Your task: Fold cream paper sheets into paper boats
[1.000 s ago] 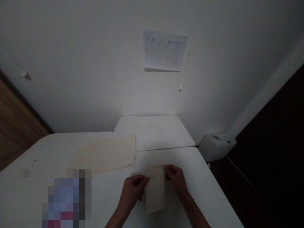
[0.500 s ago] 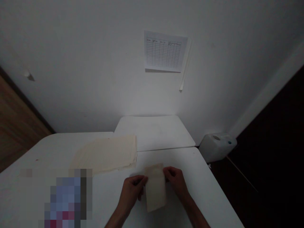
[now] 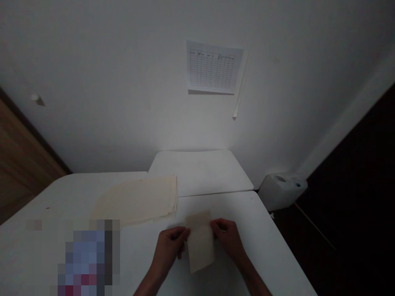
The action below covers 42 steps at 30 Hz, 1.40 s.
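A small folded cream cloth [image 3: 200,242] is held upright just above the white table [image 3: 265,242]. My left hand [image 3: 169,246] pinches its left edge with curled fingers. My right hand [image 3: 226,238] pinches its right edge the same way. The cloth's lower end hangs down between my wrists. A stack of flat cream cloths [image 3: 138,200] lies on the table to the left, beyond my hands.
A second white table [image 3: 200,170] stands against the wall behind. A printed sheet [image 3: 212,68] is stuck on the wall. A white plastic canister [image 3: 282,189] sits on the dark floor at right. A blurred-out patch [image 3: 86,257] covers the table's near left.
Both hands have shifted slightly left and nearer with the cloth; its lower end now tilts a little to the left. The stack has not moved.
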{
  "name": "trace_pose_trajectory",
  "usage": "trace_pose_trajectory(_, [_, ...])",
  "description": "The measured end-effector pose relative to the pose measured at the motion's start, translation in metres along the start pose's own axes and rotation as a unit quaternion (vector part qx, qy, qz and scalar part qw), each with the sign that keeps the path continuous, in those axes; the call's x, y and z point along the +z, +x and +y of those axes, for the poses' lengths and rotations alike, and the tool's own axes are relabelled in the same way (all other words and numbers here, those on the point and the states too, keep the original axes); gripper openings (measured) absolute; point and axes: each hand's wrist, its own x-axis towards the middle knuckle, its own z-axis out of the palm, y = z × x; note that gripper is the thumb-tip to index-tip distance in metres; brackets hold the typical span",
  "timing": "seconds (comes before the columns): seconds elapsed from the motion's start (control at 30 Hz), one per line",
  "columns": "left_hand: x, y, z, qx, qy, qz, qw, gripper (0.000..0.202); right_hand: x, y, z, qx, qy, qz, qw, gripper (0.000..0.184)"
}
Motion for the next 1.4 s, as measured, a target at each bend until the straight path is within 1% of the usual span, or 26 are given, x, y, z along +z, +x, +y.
trace_pose_trajectory(0.13, [0.000,-0.001,0.001,0.002,-0.002,0.016,1.000,0.050,-0.002,-0.001,0.002,0.011,0.000,-0.030,1.000,0.046])
trace_pose_trajectory(0.43, [0.003,-0.002,0.004,0.003,0.004,0.014,1.000,0.048,0.000,-0.001,0.005,-0.002,-0.018,-0.011,1.000,0.041])
trace_pose_trajectory(0.53, [0.003,-0.001,0.005,0.002,0.002,0.022,1.000,0.049,0.001,-0.001,0.006,-0.001,-0.017,-0.005,1.000,0.042])
trace_pose_trajectory(0.67, [0.003,0.000,0.006,-0.001,-0.008,0.036,0.999,0.050,0.001,0.000,0.007,0.008,-0.002,-0.020,1.000,0.046])
trace_pose_trajectory(0.73, [0.002,0.000,0.007,0.004,-0.010,0.033,0.999,0.049,0.000,-0.001,0.007,0.008,-0.001,-0.026,1.000,0.046])
trace_pose_trajectory(0.8, [0.002,0.000,0.008,0.011,-0.014,0.033,0.999,0.049,0.000,-0.002,0.006,0.008,-0.003,-0.032,0.999,0.046])
trace_pose_trajectory(1.0, [0.004,0.001,0.015,0.049,-0.021,0.068,0.996,0.055,0.000,-0.005,0.004,-0.005,-0.029,-0.041,0.999,0.043])
trace_pose_trajectory(1.13, [0.006,0.000,0.020,0.046,-0.021,0.079,0.996,0.054,0.000,-0.009,0.004,-0.011,-0.042,-0.043,0.998,0.044])
trace_pose_trajectory(1.23, [0.006,-0.001,0.020,0.042,-0.020,0.084,0.995,0.053,-0.001,-0.011,0.004,-0.013,-0.047,-0.042,0.998,0.044])
trace_pose_trajectory(1.3, [0.006,-0.001,0.019,0.041,-0.023,0.087,0.995,0.053,-0.001,-0.010,0.002,-0.015,-0.036,-0.045,0.998,0.045])
trace_pose_trajectory(1.4, [0.007,0.000,0.016,0.041,-0.025,0.080,0.996,0.052,0.001,-0.006,-0.002,-0.012,0.011,-0.040,0.999,0.047])
